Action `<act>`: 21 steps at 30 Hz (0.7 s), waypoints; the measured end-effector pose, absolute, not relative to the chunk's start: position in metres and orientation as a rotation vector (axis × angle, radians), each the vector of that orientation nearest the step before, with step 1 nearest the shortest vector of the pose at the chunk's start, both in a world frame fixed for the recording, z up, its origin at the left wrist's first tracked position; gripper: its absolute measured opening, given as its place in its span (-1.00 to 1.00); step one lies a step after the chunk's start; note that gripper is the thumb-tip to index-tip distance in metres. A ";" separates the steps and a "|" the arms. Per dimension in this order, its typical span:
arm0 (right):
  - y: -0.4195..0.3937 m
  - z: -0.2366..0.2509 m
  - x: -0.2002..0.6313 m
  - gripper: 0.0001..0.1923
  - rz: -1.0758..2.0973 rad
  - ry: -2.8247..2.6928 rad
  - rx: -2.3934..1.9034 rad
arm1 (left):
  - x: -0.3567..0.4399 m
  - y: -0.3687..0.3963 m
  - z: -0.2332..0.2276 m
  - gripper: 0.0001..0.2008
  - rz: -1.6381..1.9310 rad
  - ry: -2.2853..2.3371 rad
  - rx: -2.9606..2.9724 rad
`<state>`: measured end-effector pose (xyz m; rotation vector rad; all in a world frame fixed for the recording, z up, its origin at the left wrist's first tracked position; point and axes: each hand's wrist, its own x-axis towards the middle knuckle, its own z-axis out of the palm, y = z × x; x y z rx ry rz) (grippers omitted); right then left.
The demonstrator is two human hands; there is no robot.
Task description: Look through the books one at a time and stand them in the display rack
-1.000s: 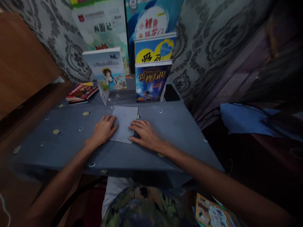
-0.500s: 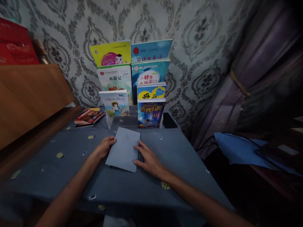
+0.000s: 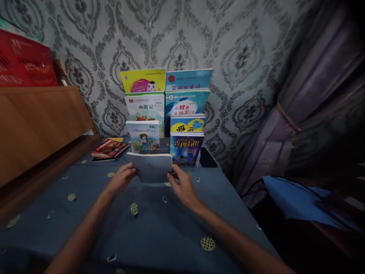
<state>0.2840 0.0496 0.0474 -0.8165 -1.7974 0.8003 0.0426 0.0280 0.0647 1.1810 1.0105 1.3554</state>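
Observation:
A thin book with a plain grey-blue cover [image 3: 151, 168] is held up off the table, tilted toward upright, by both hands. At its left edge my left hand [image 3: 123, 177] grips it, fingers closed. My right hand [image 3: 182, 186] pinches the right edge, thumb in front. Just behind it stands a tiered display rack of books: in the left column a pale blue book with a girl on its cover [image 3: 145, 137], a white and green book [image 3: 145, 108] and a yellow book [image 3: 144, 80]; in the right column a dark blue book [image 3: 186, 149] and several others.
To the rack's left lies a small stack of books [image 3: 110, 148] on the blue tablecloth [image 3: 94, 217]. A black flat object [image 3: 207, 158] rests at its right. A wooden cabinet [image 3: 42, 125] with a red basket [image 3: 28, 62] stands left; a purple curtain [image 3: 268, 144] hangs right.
The grey-blue book has gone from lying low over the table to being raised and tipped up in front of the rack. Both hands moved forward with it, and the right hand now grips its edge.

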 end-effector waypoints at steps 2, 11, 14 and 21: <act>0.046 0.043 0.279 -0.82 0.660 -1.856 -0.833 | 0.045 0.030 0.059 -0.85 1.415 1.073 1.188; 0.050 0.031 0.262 -0.83 0.541 -1.934 -0.848 | 0.053 0.051 0.044 -0.87 1.523 1.169 1.167; 0.068 0.027 0.252 -0.82 0.509 -1.903 -0.888 | 0.049 0.070 0.045 -0.78 1.555 1.199 1.165; 0.105 0.012 0.225 -0.77 0.499 -1.787 -0.922 | 0.037 0.095 0.048 -0.80 1.590 1.303 1.244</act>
